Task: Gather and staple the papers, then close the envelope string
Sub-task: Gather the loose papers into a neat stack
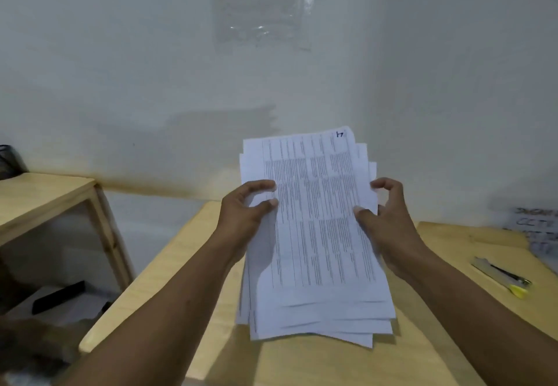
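- One stack of papers [317,234]: printed sheets with uneven edges, too many overlapping to count. It is held between the two grips, top edge tilted away.
- One left grip [250,207]: a bare hand, thumb and fingers clamped on the stack's left edge.
- One right grip [385,216]: a bare hand clamped on the stack's right edge, thumb on the top sheet.
- One desk [332,364]: pale wood, beneath both grips.
- One slim implement [510,278]: black with a yellow tip, too blurred to name. It lies on the desk, well right of the right grip.
- One wooden side unit [45,195]: well left of the left grip.
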`<act>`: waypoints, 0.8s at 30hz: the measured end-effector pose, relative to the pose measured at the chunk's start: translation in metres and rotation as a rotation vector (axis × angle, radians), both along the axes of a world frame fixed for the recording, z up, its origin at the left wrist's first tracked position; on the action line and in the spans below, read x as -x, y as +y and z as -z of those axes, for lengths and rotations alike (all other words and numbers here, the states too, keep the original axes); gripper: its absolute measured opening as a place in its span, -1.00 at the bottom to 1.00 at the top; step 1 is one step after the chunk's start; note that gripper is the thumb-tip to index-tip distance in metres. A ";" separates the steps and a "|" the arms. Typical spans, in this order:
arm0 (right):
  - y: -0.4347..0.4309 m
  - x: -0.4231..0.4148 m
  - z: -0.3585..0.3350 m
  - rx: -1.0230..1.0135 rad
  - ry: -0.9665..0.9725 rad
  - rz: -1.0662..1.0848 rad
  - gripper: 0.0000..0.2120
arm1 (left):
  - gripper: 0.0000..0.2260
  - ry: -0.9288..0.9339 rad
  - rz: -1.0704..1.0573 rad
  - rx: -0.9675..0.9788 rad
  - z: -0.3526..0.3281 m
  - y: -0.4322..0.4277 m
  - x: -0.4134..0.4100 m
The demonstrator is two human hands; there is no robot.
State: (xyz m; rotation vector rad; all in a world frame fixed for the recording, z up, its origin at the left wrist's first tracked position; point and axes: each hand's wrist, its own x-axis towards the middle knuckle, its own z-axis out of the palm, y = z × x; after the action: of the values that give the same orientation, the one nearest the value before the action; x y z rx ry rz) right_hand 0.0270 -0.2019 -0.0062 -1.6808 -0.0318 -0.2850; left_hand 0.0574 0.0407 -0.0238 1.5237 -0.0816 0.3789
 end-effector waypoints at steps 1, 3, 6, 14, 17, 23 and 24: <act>-0.005 0.000 -0.013 0.059 -0.114 0.066 -0.64 | -0.77 -0.053 0.007 -0.019 -0.015 -0.006 -0.005; -0.014 -0.002 -0.042 0.185 -0.347 0.153 -0.67 | -0.76 -0.145 0.034 -0.090 -0.048 -0.017 -0.009; -0.026 -0.004 -0.078 0.333 -0.551 0.144 -0.70 | -0.77 -0.261 0.059 -0.180 -0.088 -0.032 -0.011; -0.039 0.005 -0.041 0.148 -0.345 0.057 -0.70 | -0.84 -0.193 0.049 -0.254 -0.064 -0.050 0.000; -0.037 0.007 -0.017 0.098 -0.252 0.063 -0.69 | -0.83 -0.138 0.050 -0.276 -0.041 -0.054 0.004; -0.031 0.005 0.002 0.117 -0.243 0.101 -0.63 | -0.74 -0.153 -0.024 -0.354 -0.008 -0.064 0.007; -0.031 0.005 0.003 0.120 -0.249 0.106 -0.63 | -0.72 -0.158 -0.045 -0.354 -0.007 -0.066 0.007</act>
State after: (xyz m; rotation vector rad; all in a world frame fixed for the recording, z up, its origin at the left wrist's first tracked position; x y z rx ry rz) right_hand 0.0221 -0.2328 -0.0091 -1.7604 -0.1483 -0.5812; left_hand 0.0505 -0.0253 -0.0169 1.8448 -0.2495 0.5420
